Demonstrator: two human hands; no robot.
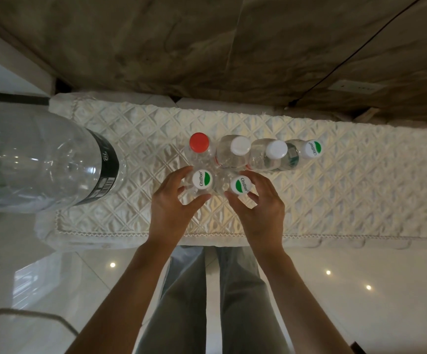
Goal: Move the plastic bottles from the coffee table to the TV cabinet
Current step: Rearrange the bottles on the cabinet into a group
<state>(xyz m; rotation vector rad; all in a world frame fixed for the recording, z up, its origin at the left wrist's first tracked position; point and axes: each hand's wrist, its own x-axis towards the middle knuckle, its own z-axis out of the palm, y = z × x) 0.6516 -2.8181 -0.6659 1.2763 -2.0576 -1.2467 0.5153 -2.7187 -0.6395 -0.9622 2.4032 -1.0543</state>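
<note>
Bottles stand upright on a quilted white cloth (335,190). The left hand (174,200) curls around a green-logo-capped bottle (201,180); the right hand (258,205) curls around its neighbour (241,186). Behind them stand a red-capped bottle (199,142), two white-capped bottles (240,145) and another logo-capped bottle (312,148). A large clear bottle (41,159) stands at left.

Six small clear plastic bottles, upright, seen from above, clustered on quilted white cloth (335,190). Front pair w/ green-and-white Cestbon caps: left front bottle (201,180) between left-hand fingers (179,175) and thumb; right front bottle (241,188) between right-hand fingers (258,180) and thumb. Just beyond fingertips, back row L→R: red-cap bottle (199,142), two white-cap bottles (240,145) (276,149), Cestbon-cap bottle (312,148).
</note>
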